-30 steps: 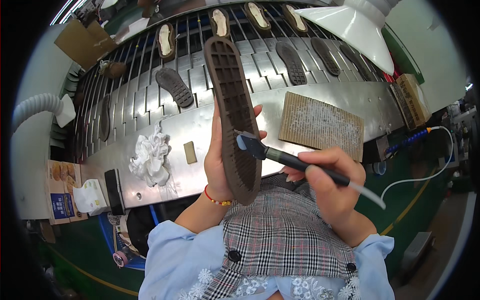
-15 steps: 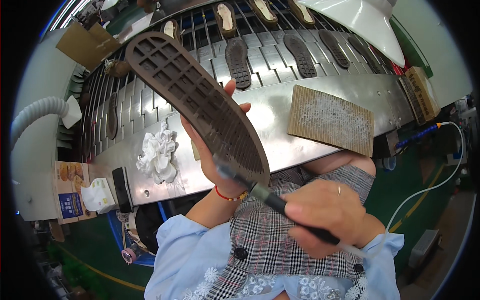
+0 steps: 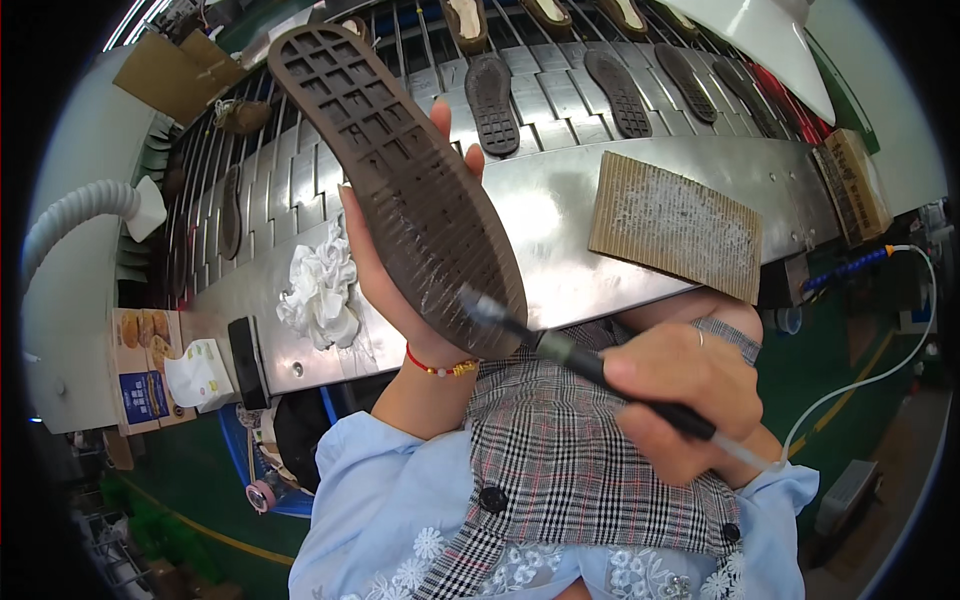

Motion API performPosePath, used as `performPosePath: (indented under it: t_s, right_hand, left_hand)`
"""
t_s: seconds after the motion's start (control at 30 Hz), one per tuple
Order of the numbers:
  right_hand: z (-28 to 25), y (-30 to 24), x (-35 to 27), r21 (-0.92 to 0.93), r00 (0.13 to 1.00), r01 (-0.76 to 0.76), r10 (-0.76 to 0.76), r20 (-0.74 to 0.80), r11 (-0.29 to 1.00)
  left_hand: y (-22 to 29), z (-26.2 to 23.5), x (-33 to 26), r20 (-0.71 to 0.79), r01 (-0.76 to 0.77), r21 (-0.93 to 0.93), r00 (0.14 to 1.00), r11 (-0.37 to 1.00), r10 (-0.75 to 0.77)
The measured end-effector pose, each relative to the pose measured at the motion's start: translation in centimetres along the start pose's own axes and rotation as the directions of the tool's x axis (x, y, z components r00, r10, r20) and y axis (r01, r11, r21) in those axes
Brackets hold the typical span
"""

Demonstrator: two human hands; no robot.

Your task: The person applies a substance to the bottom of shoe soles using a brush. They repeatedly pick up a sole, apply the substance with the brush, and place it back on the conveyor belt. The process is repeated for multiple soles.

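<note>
My left hand [image 3: 382,288] holds up a dark brown shoe sole [image 3: 408,185] above the metal bench's near edge. The thumb lies along its left side and fingertips show past its right edge. The sole's inner side faces me, with a square grid at the far end and fine ridges at the near end. In my right hand [image 3: 690,395] is a brush [image 3: 572,357] with a black handle, a pale tube running from its back end. The brush tip lies over the sole's near part, where shiny wet-looking streaks show; slight blur hides the exact contact.
On the bench [image 3: 560,200] lie a ridged cardboard piece [image 3: 675,225] with whitish smears and crumpled white tissue [image 3: 318,290]. Beyond, the slatted conveyor [image 3: 545,95] carries several soles [image 3: 493,105] and shoes [image 3: 465,22]. A white hose [image 3: 85,203] stands left; the pale tube [image 3: 850,390] loops right.
The brush tip has moved from beside the sole's lower left edge onto its ridged near part. Shiny streaks now show there. The sole has shifted slightly up, and the view has moved a little.
</note>
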State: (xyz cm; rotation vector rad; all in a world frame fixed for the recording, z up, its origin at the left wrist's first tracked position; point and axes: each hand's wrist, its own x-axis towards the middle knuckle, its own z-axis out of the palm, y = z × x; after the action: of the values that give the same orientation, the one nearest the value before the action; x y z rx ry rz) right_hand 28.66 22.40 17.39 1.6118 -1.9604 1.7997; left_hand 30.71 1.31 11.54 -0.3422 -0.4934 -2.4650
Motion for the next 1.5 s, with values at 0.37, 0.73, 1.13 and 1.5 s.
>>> performPosePath:
  t_s: [0.37,0.73,1.13,1.5]
  right_hand:
    - [-0.8,-0.1,0.3,0.102,0.972,0.033,-0.056,0.229,0.994]
    - [-3.5,1.5,1.6,-0.003,0.979,0.011,-0.01,0.203,1.0]
    - [-6.7,0.8,2.4,0.083,0.9,-0.059,0.017,0.435,0.995]
    - [-8.4,2.0,3.6,0.013,0.935,-0.012,0.006,0.355,1.0]
  left_hand:
    - [0.3,0.4,0.0,-0.089,0.263,-0.228,0.953,0.937,-0.289]
    - [0.2,1.9,-0.8,-0.263,0.458,-0.29,0.806,0.84,-0.53]
    - [1.6,-1.9,-1.2,0.18,0.603,-0.666,0.702,0.439,-0.689]
    - [2.4,0.1,-2.2,-0.027,0.591,-0.588,0.667,0.552,-0.744]
